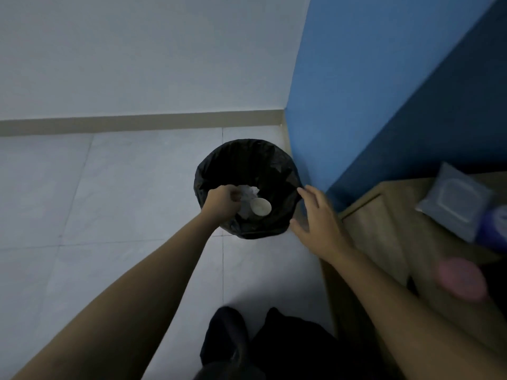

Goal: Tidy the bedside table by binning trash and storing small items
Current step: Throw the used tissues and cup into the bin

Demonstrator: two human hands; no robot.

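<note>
Reaching over the round bin lined with a black plastic bag (248,160), the left hand (220,205) hangs above its near-left rim with fingers curled loosely inward; whether anything is pinched in them cannot be told. Inside the bin lie crumpled white paper (248,192) and a pale round disc-shaped object (260,207), just beside the left fingertips. The right hand (319,219) hovers by the bin's right side, fingers spread and holding nothing. The bin stands on pale floor tiles (109,187) near a blue wall (356,91). To the right, the wooden bedside table (384,229) carries a grey wet-wipes pack (455,201) and a blurred pink round object (461,278).
</note>
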